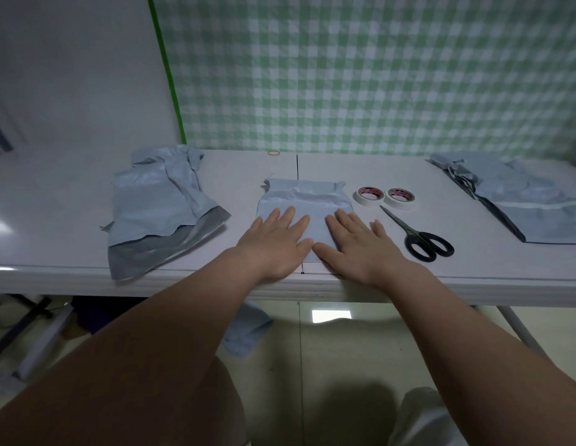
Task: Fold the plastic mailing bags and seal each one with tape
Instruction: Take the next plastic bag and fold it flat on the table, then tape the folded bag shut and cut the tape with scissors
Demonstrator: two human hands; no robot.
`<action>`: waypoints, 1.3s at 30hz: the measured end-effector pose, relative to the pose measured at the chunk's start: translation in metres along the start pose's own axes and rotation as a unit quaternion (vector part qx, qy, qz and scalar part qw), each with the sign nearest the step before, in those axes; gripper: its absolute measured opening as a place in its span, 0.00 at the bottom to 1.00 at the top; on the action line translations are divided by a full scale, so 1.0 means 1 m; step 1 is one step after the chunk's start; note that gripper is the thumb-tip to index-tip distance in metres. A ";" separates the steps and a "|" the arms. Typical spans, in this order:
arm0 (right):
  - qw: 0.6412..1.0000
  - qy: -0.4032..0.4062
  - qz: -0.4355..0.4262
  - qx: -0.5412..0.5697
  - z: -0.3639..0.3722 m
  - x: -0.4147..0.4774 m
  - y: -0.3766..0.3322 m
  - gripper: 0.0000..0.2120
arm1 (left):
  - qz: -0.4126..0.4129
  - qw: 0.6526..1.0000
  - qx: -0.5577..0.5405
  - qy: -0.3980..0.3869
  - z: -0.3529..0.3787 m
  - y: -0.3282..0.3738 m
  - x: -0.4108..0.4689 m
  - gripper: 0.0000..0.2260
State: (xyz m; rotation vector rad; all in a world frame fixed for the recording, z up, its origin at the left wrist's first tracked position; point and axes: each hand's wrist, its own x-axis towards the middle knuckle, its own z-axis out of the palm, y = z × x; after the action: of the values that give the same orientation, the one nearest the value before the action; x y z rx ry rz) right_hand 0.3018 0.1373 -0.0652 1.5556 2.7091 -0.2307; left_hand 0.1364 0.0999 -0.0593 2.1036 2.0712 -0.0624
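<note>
Pressing a folded mailing bag (pixel 304 201) flat at the front of the table (pixel 235 175), left hand (pixel 277 241) and right hand (pixel 359 244) lie straight-fingered and spread, tape rolls (pixel 370 197) untouched, sealing seemingly still ahead, other bags (pixel 154 207) heaped aside.

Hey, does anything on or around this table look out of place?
Yes. One blue-grey bag lies crumpled on the floor under the table, apparently dropped. The left pile of bags is rumpled and overhangs the front edge.

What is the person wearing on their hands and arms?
Nothing at all. The left hand and right hand have no gloves, rings or watch. The left forearm and right forearm are bare too, with no sleeves showing.
</note>
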 end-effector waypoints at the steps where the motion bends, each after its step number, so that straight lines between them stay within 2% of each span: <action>1: 1.000 -0.005 0.003 0.002 -0.001 0.001 -0.001 0.34 | -0.003 1.000 0.014 0.002 -0.002 0.002 -0.001 0.25; 4: 1.000 -0.016 0.006 -0.009 -0.006 0.005 -0.003 0.33 | -0.016 0.990 0.110 0.089 -0.011 0.002 -0.004 0.25; 6: 1.000 -0.008 0.003 -0.015 -0.009 0.007 -0.004 0.30 | -0.076 0.983 0.111 0.128 -0.019 -0.009 -0.006 0.25; 9: 1.000 0.004 0.008 -0.022 -0.015 0.009 -0.008 0.26 | -0.204 0.977 -0.006 0.064 -0.027 -0.034 -0.007 0.26; 12: 0.999 0.025 0.013 -0.020 -0.019 0.015 -0.013 0.25 | -0.263 0.962 -0.073 0.003 -0.026 -0.050 -0.005 0.31; 17: 0.998 0.051 0.026 -0.002 -0.021 0.021 -0.017 0.23 | -0.323 0.944 -0.065 -0.010 -0.027 -0.060 -0.005 0.34; 20: 0.996 0.078 0.051 -0.004 -0.023 0.025 -0.015 0.21 | -0.365 0.931 -0.009 -0.025 -0.033 -0.061 -0.006 0.36; 23: 0.987 0.138 0.079 -0.018 -0.027 0.027 -0.011 0.18 | -0.346 0.938 0.016 -0.012 -0.039 -0.047 0.003 0.34; 26: 0.977 0.183 0.107 -0.033 -0.035 0.029 0.000 0.13 | -0.286 0.958 0.011 0.030 -0.042 -0.025 0.018 0.31; 31: 0.968 0.195 0.147 -0.062 -0.036 0.049 0.030 0.14 | -0.163 0.984 -0.011 0.067 -0.048 0.002 0.031 0.24; 34: 0.969 0.173 0.170 -0.048 -0.035 0.064 0.043 0.17 | -0.117 0.991 -0.029 0.059 -0.049 0.009 0.035 0.21; 37: 0.973 0.162 0.160 -0.039 -0.036 0.069 0.049 0.18 | -0.084 0.994 -0.048 0.052 -0.047 0.013 0.035 0.17; 39: 0.977 0.165 0.132 -0.037 -0.038 0.067 0.050 0.17 | -0.062 0.993 -0.061 0.082 -0.046 0.014 0.034 0.10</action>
State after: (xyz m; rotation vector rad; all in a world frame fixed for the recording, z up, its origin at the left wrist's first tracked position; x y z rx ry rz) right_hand 0.3129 0.2249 -0.0389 2.0676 2.6484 0.1453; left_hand 0.1466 0.1412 -0.0181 1.9670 2.2337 0.2214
